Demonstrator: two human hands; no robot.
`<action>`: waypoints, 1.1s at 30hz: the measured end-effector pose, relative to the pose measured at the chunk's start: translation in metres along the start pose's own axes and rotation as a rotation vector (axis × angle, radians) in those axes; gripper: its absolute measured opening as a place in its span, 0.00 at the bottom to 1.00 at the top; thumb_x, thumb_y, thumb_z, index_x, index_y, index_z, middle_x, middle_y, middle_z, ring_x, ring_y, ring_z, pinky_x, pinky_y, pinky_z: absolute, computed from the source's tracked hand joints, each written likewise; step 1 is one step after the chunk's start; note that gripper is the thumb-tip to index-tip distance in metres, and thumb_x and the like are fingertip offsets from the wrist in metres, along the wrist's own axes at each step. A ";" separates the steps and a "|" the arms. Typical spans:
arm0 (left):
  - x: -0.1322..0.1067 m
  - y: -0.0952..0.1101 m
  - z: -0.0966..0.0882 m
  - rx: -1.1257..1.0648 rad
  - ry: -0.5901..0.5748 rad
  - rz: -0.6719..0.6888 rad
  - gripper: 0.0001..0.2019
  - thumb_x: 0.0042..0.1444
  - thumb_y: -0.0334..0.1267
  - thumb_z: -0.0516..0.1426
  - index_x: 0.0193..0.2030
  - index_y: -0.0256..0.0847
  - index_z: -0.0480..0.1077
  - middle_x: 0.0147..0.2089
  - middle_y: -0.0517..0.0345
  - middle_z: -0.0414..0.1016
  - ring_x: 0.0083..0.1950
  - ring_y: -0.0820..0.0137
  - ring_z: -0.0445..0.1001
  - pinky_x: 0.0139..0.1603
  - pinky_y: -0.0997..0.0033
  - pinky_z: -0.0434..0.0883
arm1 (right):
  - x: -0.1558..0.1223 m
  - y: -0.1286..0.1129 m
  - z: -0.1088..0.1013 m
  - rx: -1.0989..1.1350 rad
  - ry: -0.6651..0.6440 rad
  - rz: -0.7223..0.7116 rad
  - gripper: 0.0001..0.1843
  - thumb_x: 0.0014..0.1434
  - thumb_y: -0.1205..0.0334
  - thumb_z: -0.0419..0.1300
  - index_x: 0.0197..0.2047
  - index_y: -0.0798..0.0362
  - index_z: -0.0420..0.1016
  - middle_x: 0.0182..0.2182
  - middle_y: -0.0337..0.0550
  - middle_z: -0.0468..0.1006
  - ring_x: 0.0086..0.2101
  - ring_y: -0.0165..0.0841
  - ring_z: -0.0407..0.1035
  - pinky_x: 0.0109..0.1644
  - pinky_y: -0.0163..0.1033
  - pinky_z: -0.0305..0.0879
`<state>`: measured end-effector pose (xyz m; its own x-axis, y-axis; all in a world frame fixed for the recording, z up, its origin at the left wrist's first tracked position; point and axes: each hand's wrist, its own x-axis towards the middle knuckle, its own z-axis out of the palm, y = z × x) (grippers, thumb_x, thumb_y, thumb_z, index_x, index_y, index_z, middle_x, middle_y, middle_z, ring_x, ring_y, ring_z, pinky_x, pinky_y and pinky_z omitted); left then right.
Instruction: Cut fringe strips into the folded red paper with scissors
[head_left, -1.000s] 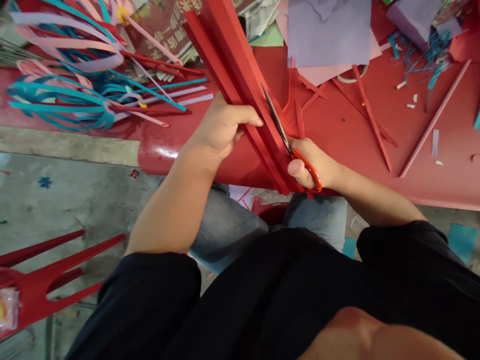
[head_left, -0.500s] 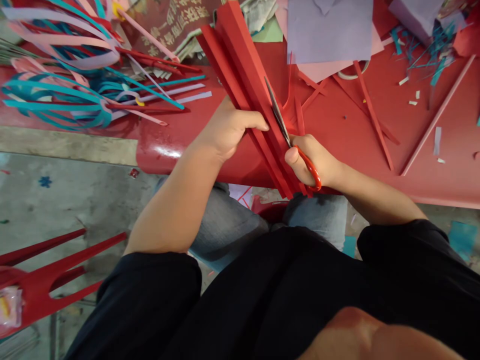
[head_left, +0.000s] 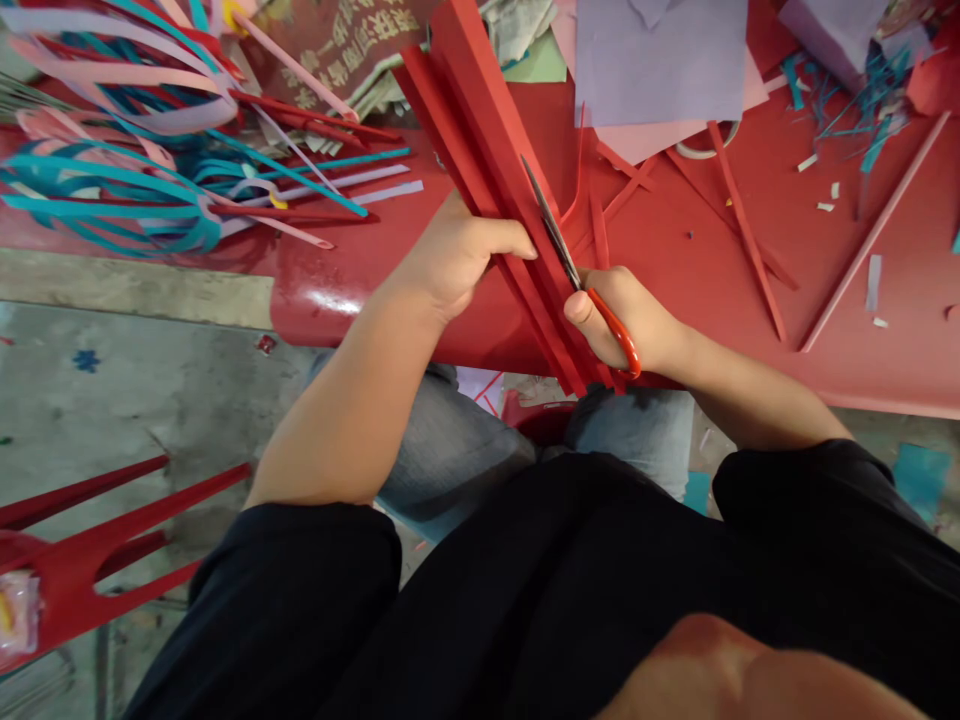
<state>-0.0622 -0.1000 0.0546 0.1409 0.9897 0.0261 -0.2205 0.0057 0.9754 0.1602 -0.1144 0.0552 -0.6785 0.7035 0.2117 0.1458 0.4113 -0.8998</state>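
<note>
A long folded sheet of red paper [head_left: 487, 110] slants across the table edge, its lower end over my lap. My left hand [head_left: 469, 250] grips it from the left, thumb on top and the other fingers hidden beneath. In my right hand [head_left: 622, 310] is a pair of scissors [head_left: 553, 228] with orange-red handles, my thumb through one loop. The blades lie along the right side of the folded paper, pointing up and to the left. A thin red strip [head_left: 579, 180] curls up just right of the blades.
Looped paper-strip lanterns [head_left: 127, 205] in teal, pink and lilac lie at the left. Purple sheets [head_left: 660, 60] sit at the back, with teal shreds [head_left: 877, 90] beyond. Red strips [head_left: 750, 250] and a pink stick [head_left: 874, 235] rest on the red table [head_left: 892, 360]. A red stool [head_left: 75, 570] stands lower left.
The scissors have shifted slightly up and left along the paper, with my right thumb following. My left hand keeps its hold in the same place.
</note>
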 end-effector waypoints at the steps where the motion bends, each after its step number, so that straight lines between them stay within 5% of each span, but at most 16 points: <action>1: 0.000 0.002 0.001 -0.003 -0.001 -0.007 0.10 0.50 0.30 0.62 0.36 0.47 0.84 0.34 0.61 0.83 0.38 0.62 0.80 0.50 0.55 0.81 | 0.000 0.000 0.000 0.001 -0.003 0.005 0.35 0.74 0.26 0.53 0.30 0.48 0.55 0.20 0.30 0.53 0.21 0.25 0.47 0.25 0.39 0.44; 9: -0.002 0.011 0.002 0.024 0.032 -0.077 0.09 0.47 0.29 0.65 0.34 0.46 0.82 0.34 0.59 0.81 0.42 0.58 0.83 0.51 0.56 0.81 | 0.000 0.000 0.000 -0.001 0.012 0.005 0.37 0.71 0.25 0.57 0.29 0.48 0.54 0.20 0.29 0.53 0.21 0.24 0.46 0.24 0.38 0.44; 17: 0.000 0.005 0.002 -0.021 0.018 -0.052 0.09 0.49 0.30 0.62 0.33 0.48 0.82 0.31 0.65 0.81 0.36 0.64 0.78 0.47 0.56 0.79 | -0.001 -0.003 0.001 -0.005 0.026 0.010 0.36 0.74 0.27 0.53 0.29 0.48 0.54 0.20 0.30 0.53 0.21 0.24 0.47 0.23 0.37 0.44; 25: -0.002 0.013 0.003 0.037 -0.042 -0.093 0.10 0.47 0.29 0.65 0.34 0.50 0.83 0.38 0.67 0.85 0.43 0.61 0.79 0.55 0.52 0.77 | 0.003 0.000 -0.002 -0.018 -0.046 -0.073 0.41 0.70 0.18 0.43 0.35 0.51 0.61 0.29 0.37 0.63 0.26 0.26 0.55 0.28 0.38 0.55; 33: -0.007 0.013 0.010 0.099 -0.092 -0.198 0.08 0.48 0.32 0.68 0.35 0.50 0.83 0.33 0.64 0.84 0.48 0.55 0.82 0.55 0.54 0.78 | 0.003 -0.001 -0.003 -0.003 -0.010 -0.086 0.41 0.71 0.19 0.44 0.38 0.52 0.64 0.26 0.33 0.57 0.25 0.26 0.51 0.28 0.38 0.51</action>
<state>-0.0559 -0.1084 0.0694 0.2607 0.9533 -0.1524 -0.0842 0.1797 0.9801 0.1606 -0.1106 0.0576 -0.6961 0.6593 0.2843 0.0884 0.4717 -0.8773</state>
